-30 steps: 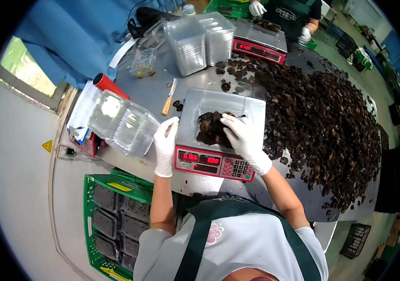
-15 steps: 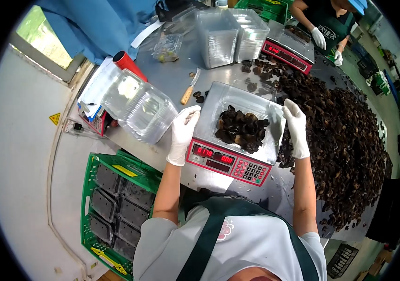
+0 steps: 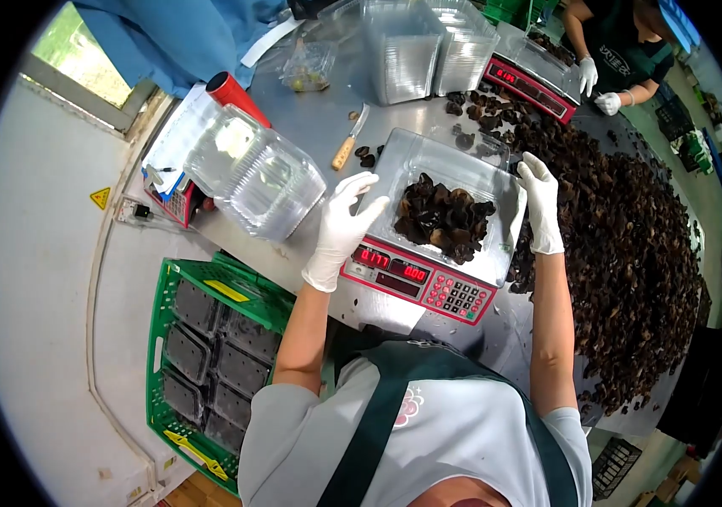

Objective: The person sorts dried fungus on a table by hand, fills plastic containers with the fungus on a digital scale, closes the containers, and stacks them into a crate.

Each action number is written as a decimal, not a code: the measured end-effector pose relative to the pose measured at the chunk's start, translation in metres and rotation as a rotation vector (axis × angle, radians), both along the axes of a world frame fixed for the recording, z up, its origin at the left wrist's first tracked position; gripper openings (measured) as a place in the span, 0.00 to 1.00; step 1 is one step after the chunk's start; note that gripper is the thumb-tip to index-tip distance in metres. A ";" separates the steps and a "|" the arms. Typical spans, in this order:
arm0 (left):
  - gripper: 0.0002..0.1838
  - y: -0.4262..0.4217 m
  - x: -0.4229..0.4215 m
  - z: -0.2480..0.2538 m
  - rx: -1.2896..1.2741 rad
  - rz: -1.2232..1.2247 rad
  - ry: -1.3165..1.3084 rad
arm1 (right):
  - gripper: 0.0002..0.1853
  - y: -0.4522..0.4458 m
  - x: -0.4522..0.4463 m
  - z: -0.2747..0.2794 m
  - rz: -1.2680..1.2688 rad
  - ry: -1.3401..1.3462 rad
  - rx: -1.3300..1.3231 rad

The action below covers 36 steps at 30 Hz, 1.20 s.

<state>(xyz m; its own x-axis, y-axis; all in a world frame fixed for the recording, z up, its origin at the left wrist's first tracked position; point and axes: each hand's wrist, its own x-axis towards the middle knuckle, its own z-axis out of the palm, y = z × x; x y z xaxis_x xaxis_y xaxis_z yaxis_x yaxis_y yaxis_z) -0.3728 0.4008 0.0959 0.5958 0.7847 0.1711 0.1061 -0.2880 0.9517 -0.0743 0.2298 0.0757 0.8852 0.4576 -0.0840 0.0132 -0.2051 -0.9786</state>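
A red-framed digital scale (image 3: 418, 280) stands before me, its left display reading about 0.177. On its metal plate rests a clear plastic box (image 3: 503, 190) holding a heap of dark wood ear mushrooms (image 3: 444, 218). My left hand (image 3: 342, 230), in a white glove, hovers at the scale's left edge with thumb and fingers spread, holding nothing. Beside the box's right side is my gloved right hand (image 3: 541, 205), fingers stretched upward and slightly bent, with nothing visible in them. Whether it touches the box edge I cannot tell.
A large mushroom pile (image 3: 623, 279) covers the right side. Clear box stacks stand at left (image 3: 264, 182) and back (image 3: 403, 55). A knife (image 3: 350, 139) lies behind the scale. A green crate (image 3: 158, 363) holds packed boxes. A co-worker (image 3: 619, 51) works by a second scale (image 3: 530, 89).
My left hand's fingers have spread apart, and the hand has shifted slightly right. The scale reading has gone from 0.178 to 0.177. The co-worker's hands have come closer together.
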 end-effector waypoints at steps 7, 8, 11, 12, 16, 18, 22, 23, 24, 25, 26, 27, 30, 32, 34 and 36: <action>0.15 -0.015 0.026 -0.007 0.745 -0.295 0.277 | 0.17 0.004 -0.032 0.017 0.074 -0.267 -0.104; 0.15 -0.017 0.031 -0.008 0.746 -0.294 0.274 | 0.17 0.004 -0.040 0.027 0.078 -0.270 -0.113; 0.11 -0.018 0.042 -0.011 1.004 -0.293 0.563 | 0.16 -0.001 -0.047 0.034 0.076 -0.320 -0.109; 0.11 -0.015 0.044 -0.011 1.008 -0.294 0.557 | 0.16 -0.005 -0.049 0.037 0.077 -0.335 -0.091; 0.07 -0.021 0.045 0.008 0.925 -0.195 0.160 | 0.14 -0.031 -0.073 0.046 0.073 -0.221 0.044; 0.07 -0.046 0.043 0.028 0.748 -0.171 -0.103 | 0.16 -0.049 -0.095 0.051 0.217 -0.046 0.112; 0.17 -0.109 0.046 0.014 0.782 -0.440 -0.240 | 0.24 -0.089 -0.140 0.029 0.480 0.529 0.432; 0.19 -0.122 0.042 0.008 0.684 -0.470 -0.218 | 0.22 -0.102 -0.144 0.017 0.423 0.460 0.371; 0.21 -0.130 0.039 0.004 0.582 -0.500 -0.195 | 0.19 -0.119 -0.145 0.017 0.421 0.468 0.374; 0.23 -0.132 0.034 0.006 0.487 -0.577 -0.175 | 0.14 -0.134 -0.149 0.024 0.257 0.440 0.187; 0.24 -0.133 0.030 0.010 0.391 -0.654 -0.156 | 0.11 -0.152 -0.150 0.030 0.171 0.400 0.098; 0.24 -0.128 0.025 0.011 0.423 -0.644 -0.147 | 0.10 -0.175 -0.146 0.025 0.097 0.379 -0.006; 0.18 -0.097 0.011 0.010 0.349 -0.417 -0.155 | 0.09 -0.261 -0.132 0.019 -0.096 0.207 -0.472; 0.14 -0.066 0.001 0.006 0.305 -0.151 -0.115 | 0.10 -0.378 -0.109 -0.035 0.066 -0.289 -1.065; 0.13 -0.038 -0.009 0.006 0.362 0.056 -0.107 | 0.11 -0.411 -0.111 -0.022 0.170 -0.238 -1.549; 0.16 -0.024 -0.015 0.009 0.397 0.112 -0.059 | 0.12 -0.403 -0.112 -0.011 -0.059 -0.158 -1.622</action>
